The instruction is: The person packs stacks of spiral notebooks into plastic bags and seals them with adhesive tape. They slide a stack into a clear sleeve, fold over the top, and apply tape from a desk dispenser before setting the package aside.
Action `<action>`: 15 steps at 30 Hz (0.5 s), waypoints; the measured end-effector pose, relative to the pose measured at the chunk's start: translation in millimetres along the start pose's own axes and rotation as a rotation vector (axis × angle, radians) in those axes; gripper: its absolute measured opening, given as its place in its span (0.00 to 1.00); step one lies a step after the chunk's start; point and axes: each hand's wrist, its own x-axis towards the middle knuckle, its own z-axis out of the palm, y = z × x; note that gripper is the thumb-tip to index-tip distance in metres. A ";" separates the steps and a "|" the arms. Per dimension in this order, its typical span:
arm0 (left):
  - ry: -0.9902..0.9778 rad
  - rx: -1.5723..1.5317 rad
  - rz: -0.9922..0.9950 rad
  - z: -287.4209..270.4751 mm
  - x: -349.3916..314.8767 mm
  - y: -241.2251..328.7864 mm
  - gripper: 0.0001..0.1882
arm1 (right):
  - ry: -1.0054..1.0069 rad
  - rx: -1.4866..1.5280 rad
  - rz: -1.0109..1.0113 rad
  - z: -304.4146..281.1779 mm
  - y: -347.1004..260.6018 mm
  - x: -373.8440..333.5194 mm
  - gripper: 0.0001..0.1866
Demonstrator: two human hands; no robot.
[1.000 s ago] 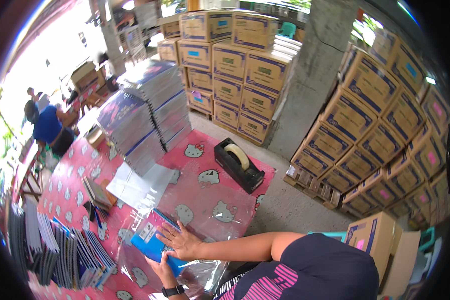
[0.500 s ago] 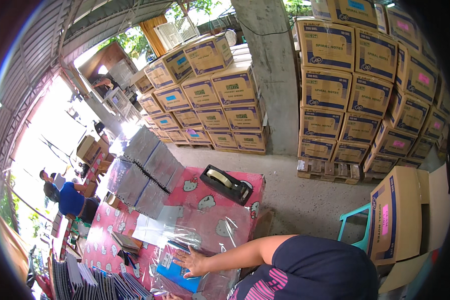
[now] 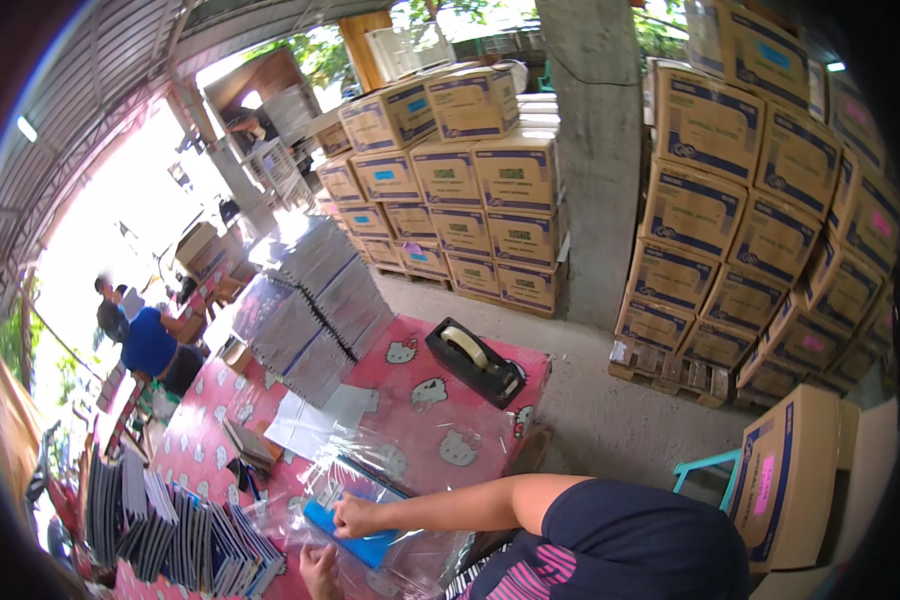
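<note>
A blue spiral notebook lies on a sheet of clear plastic film near the front of the table. My right hand is closed over the notebook's upper left part, fingers curled at the film. At the film's near edge, my left hand shows with its fingers bent together; what they pinch, if anything, is too small to make out. A white sheet lies just beyond the notebook. Farther back on the table stands a black tape dispenser with a pale roll.
The table has a pink patterned cover. On it are tall stacks of wrapped notebooks and rows of spiral notebooks. Cartons stand on pallets behind, near a concrete pillar. At right are a teal stool and an opened carton. A person works at left.
My right hand has gone from lying spread on the notebook to closed, and moved slightly left. My left hand has come farther into view at the near edge. The view has shifted.
</note>
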 end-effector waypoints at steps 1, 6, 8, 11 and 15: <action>0.091 -0.026 -0.046 41.6 0.5 9.7 0.33 | 0.006 0.106 0.084 -7.1 1.0 2.7 0.15; 0.151 -0.205 0.057 74.4 1.6 3.7 0.33 | 0.046 0.088 0.147 -2.4 -8.7 13.5 0.21; 0.149 -0.208 0.047 77.2 -7.0 10.7 0.29 | 0.041 0.289 0.229 -10.8 16.6 12.2 0.16; 0.253 -0.221 -0.010 52.8 -29.4 25.0 0.32 | 0.088 0.399 0.236 -15.9 28.2 9.2 0.07; 0.775 0.731 0.455 -62.6 -30.5 -40.8 0.27 | -0.003 0.493 0.186 -17.3 11.1 17.2 0.07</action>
